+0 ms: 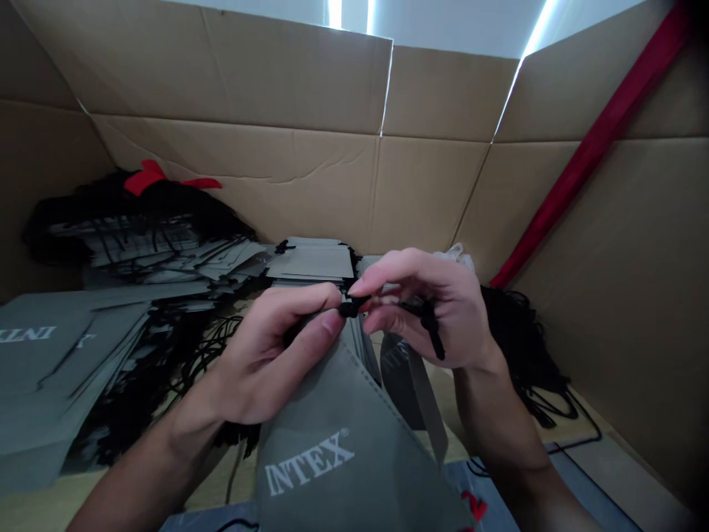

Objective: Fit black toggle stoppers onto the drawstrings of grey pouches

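A grey fabric drawstring bag (332, 458) with white INTEX lettering hangs from my left hand (277, 347), whose thumb and forefinger pinch its top corner. At that corner a black cord knot (348, 307) sticks out just past the fingertips. My right hand (429, 307) is closed around the black cord (429, 321), with a knotted end hanging by the palm. Its thumb and forefinger are near the knot, the forefinger tip against the cord. The lower part of the bag runs out of the picture.
Stacks of grey bags (310, 262) with black cords lie behind my hands, and more grey bags (72, 355) spread at the left. A black bundle of cords (521, 347) lies at the right. Cardboard walls (310, 162) surround the work area, with a red strip (587, 148) running diagonally.
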Demonstrator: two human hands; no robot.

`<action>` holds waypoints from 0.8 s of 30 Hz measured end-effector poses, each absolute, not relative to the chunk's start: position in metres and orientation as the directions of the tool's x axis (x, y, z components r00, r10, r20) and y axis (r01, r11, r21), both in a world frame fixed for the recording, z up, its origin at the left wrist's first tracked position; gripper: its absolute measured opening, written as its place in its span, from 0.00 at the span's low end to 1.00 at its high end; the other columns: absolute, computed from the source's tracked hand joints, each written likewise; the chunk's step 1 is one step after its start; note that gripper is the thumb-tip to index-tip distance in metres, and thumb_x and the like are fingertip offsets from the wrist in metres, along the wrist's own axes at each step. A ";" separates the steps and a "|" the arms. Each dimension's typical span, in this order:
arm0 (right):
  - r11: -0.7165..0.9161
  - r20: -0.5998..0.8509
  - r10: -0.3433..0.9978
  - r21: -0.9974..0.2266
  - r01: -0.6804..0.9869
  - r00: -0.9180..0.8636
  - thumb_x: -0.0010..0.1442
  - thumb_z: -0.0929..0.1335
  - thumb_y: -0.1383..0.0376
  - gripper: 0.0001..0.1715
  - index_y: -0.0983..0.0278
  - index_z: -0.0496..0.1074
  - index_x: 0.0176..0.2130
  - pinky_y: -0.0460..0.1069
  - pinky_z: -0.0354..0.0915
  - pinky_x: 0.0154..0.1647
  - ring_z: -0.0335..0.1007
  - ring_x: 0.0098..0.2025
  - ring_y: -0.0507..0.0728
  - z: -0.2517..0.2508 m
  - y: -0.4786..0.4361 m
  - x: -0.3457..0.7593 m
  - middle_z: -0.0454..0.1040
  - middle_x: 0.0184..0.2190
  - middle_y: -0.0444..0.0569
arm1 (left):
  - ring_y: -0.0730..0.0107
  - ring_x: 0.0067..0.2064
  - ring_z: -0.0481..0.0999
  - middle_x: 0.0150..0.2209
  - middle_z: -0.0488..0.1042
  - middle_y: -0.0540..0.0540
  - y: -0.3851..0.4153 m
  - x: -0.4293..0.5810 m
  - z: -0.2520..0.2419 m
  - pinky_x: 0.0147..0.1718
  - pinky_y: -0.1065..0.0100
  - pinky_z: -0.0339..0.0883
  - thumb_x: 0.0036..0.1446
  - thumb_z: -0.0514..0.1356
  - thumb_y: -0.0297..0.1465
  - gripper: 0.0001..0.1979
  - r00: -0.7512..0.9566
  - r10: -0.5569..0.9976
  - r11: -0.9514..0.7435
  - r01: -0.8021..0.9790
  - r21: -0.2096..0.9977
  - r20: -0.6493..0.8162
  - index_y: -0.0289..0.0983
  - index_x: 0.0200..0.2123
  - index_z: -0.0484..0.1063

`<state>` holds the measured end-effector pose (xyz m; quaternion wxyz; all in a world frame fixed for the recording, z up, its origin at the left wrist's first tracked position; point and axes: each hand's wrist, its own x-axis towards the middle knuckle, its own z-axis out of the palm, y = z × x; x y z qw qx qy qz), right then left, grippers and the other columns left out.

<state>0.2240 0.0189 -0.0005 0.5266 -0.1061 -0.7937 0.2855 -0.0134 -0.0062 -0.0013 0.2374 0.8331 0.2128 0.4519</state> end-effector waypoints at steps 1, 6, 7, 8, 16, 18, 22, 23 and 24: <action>0.823 0.780 0.472 -0.557 -0.111 -0.412 0.64 0.87 0.59 0.15 0.59 0.87 0.47 0.48 0.77 0.35 0.84 0.38 0.55 -0.001 0.019 0.223 0.88 0.42 0.49 | 0.72 0.25 0.64 0.25 0.69 0.52 -0.006 -0.013 0.000 0.24 0.67 0.59 0.82 0.57 0.33 0.20 0.512 0.568 -0.792 0.127 0.597 0.645 0.38 0.32 0.74; 0.859 0.837 0.408 -0.487 -0.157 -0.365 0.66 0.85 0.62 0.10 0.59 0.88 0.46 0.48 0.78 0.36 0.84 0.36 0.54 -0.001 0.019 0.222 0.88 0.39 0.47 | 0.72 0.27 0.65 0.27 0.70 0.52 -0.006 -0.011 0.001 0.26 0.67 0.61 0.80 0.58 0.30 0.18 0.527 0.538 -0.813 0.118 0.570 0.658 0.38 0.33 0.74; 0.865 0.847 0.392 -0.472 -0.168 -0.359 0.66 0.85 0.63 0.09 0.59 0.88 0.45 0.48 0.79 0.36 0.85 0.36 0.54 -0.001 0.019 0.222 0.88 0.39 0.46 | 0.72 0.27 0.65 0.26 0.70 0.52 -0.006 -0.010 0.001 0.26 0.68 0.61 0.80 0.58 0.30 0.17 0.532 0.535 -0.816 0.125 0.564 0.656 0.38 0.34 0.75; 0.869 0.854 0.385 -0.463 -0.173 -0.351 0.67 0.85 0.64 0.08 0.59 0.87 0.44 0.48 0.79 0.36 0.85 0.36 0.54 -0.002 0.020 0.223 0.88 0.38 0.46 | 0.72 0.27 0.66 0.27 0.71 0.52 -0.006 -0.010 0.001 0.25 0.68 0.61 0.80 0.58 0.29 0.16 0.535 0.533 -0.819 0.133 0.558 0.656 0.38 0.34 0.75; 0.859 0.835 0.413 -0.490 -0.150 -0.363 0.64 0.85 0.69 0.11 0.64 0.86 0.45 0.43 0.76 0.32 0.85 0.33 0.51 0.001 0.018 0.225 0.88 0.37 0.45 | 0.73 0.27 0.67 0.28 0.76 0.51 -0.004 -0.008 -0.003 0.27 0.68 0.62 0.79 0.60 0.26 0.14 0.514 0.454 -0.883 0.152 0.444 0.727 0.39 0.35 0.75; 0.851 0.820 0.427 -0.507 -0.135 -0.381 0.63 0.86 0.69 0.12 0.64 0.86 0.44 0.42 0.76 0.32 0.85 0.32 0.50 0.004 0.016 0.226 0.88 0.36 0.45 | 0.75 0.25 0.64 0.28 0.74 0.52 -0.003 -0.008 -0.005 0.25 0.68 0.59 0.79 0.60 0.26 0.14 0.516 0.430 -0.897 0.152 0.415 0.741 0.39 0.35 0.73; 0.857 0.829 0.433 -0.500 -0.123 -0.355 0.67 0.84 0.67 0.08 0.64 0.85 0.39 0.43 0.80 0.36 0.88 0.34 0.53 0.003 0.015 0.225 0.88 0.33 0.45 | 0.77 0.25 0.60 0.26 0.66 0.54 -0.003 -0.005 -0.008 0.24 0.70 0.55 0.77 0.60 0.24 0.15 0.512 0.390 -0.918 0.157 0.363 0.765 0.38 0.33 0.70; 0.862 0.835 0.426 -0.491 -0.124 -0.347 0.69 0.83 0.67 0.07 0.64 0.85 0.39 0.44 0.81 0.36 0.88 0.34 0.53 0.002 0.016 0.224 0.88 0.32 0.45 | 0.77 0.25 0.60 0.25 0.65 0.54 -0.003 -0.005 -0.008 0.24 0.70 0.55 0.77 0.59 0.23 0.15 0.511 0.385 -0.921 0.156 0.358 0.769 0.38 0.33 0.71; 0.867 0.841 0.420 -0.482 -0.123 -0.340 0.71 0.82 0.66 0.07 0.64 0.85 0.39 0.44 0.81 0.35 0.88 0.33 0.53 0.000 0.016 0.223 0.88 0.32 0.46 | 0.77 0.25 0.60 0.25 0.65 0.54 -0.004 -0.005 -0.009 0.24 0.70 0.55 0.76 0.60 0.23 0.14 0.504 0.390 -0.919 0.160 0.360 0.771 0.38 0.33 0.71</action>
